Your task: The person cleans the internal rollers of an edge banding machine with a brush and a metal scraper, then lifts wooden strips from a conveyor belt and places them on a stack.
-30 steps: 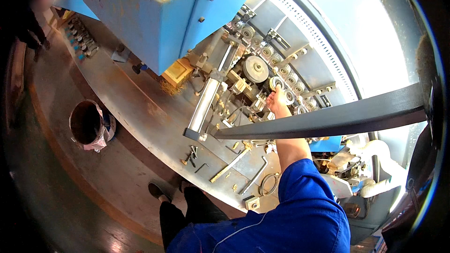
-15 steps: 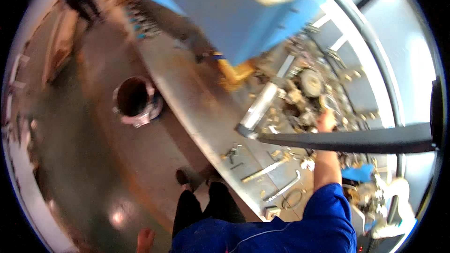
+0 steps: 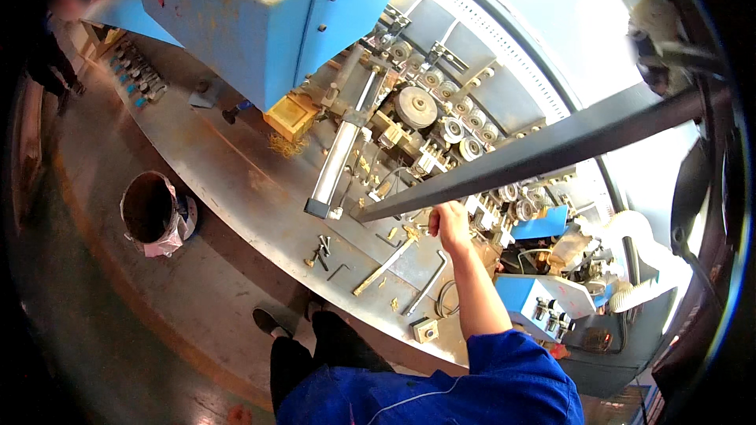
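Note:
My right hand [image 3: 450,226] is closed, its fingers curled in, just below the dark metal bar [image 3: 535,159] that slants over the machine bed. Whatever the fingers may hold is hidden. Beyond the bar are rows of metal rollers [image 3: 471,148] and a larger round wheel [image 3: 416,107]. A silver cylinder [image 3: 337,159] lies left of the hand. Nearer me on the metal top rest a hammer-like tool [image 3: 386,266], a bent wrench [image 3: 428,283] and a hex key [image 3: 339,271]. A reddish patch at the lower edge may be my left hand [image 3: 239,414]; its fingers cannot be made out.
A large blue machine housing [image 3: 236,31] overhangs the far side. Beside it sits a yellow box [image 3: 291,116]. An open bin [image 3: 156,212] stands on the floor at left. Right of my arm is a blue box with fittings [image 3: 535,307]. A person [image 3: 51,55] stands far left.
The view has swung and steadied. My right hand has drawn back from among the rollers beyond the bar to its near side. At the lower left, the possible left hand now shows less.

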### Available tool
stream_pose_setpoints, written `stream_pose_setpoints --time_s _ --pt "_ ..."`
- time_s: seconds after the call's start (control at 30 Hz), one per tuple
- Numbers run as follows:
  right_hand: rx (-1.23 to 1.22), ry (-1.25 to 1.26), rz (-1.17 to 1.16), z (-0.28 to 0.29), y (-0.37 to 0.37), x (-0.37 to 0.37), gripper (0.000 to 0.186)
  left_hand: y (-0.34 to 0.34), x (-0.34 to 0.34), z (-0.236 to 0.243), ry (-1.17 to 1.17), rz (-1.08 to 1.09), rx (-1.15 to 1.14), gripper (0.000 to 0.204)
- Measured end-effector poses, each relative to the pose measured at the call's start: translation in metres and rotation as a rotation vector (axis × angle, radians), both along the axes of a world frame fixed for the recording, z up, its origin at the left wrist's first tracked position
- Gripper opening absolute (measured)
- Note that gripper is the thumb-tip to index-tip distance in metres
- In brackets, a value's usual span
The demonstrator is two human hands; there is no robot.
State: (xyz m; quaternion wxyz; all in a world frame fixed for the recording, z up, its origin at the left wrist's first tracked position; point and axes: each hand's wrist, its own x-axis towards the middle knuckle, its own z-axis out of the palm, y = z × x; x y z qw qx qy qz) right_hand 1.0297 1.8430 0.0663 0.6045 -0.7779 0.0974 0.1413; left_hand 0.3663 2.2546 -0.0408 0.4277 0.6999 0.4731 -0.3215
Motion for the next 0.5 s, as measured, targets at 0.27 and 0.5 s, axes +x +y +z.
stream_pose_setpoints --time_s 0.27,0.5 --pt "-0.208 -0.045 -0.074 -0.003 -0.042 0.033 0.030 0.023 -0.022 -0.027 -0.181 -0.163 0.126 0.045" --pt "-0.855 -0.579 0.102 -0.038 -0.040 0.142 0.024 0.019 -0.015 0.003 -0.093 -0.112 0.152 0.046"
